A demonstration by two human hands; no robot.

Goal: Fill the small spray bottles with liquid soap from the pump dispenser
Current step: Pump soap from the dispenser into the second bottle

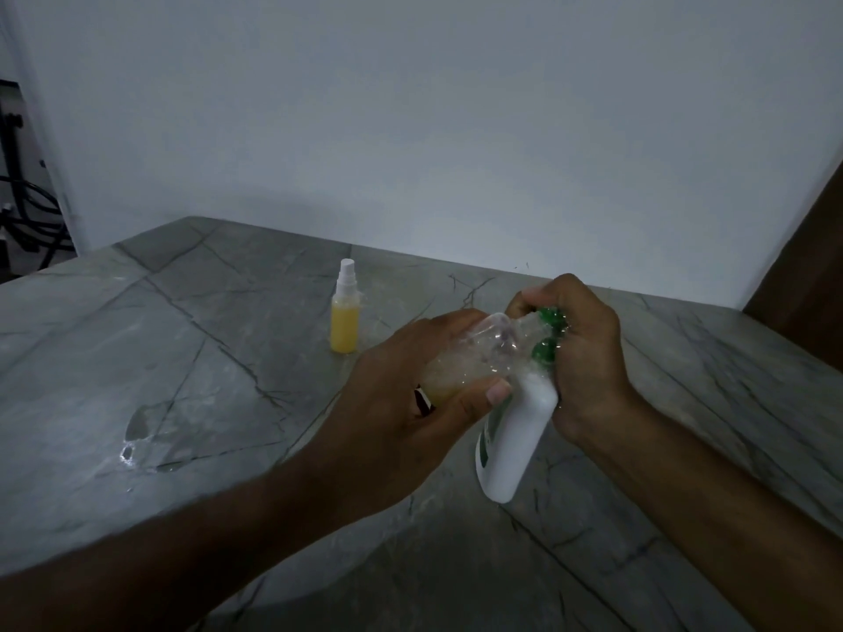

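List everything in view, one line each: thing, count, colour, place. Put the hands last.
filled spray bottle: 1, clear with yellow liquid and white spray top, upright on the table, far centre.
open small bottle: 1, clear, a little yellowish liquid inside, tilted in the left hand.
pump dispenser: 1, white body with green pump, tilted, held by the right hand.
clear cap: 1, transparent, lying on the table at left.
table: 1, grey marbled.
cables: several, black, far left.
left hand: 1, grips the small bottle.
right hand: 1, grips the pump top.
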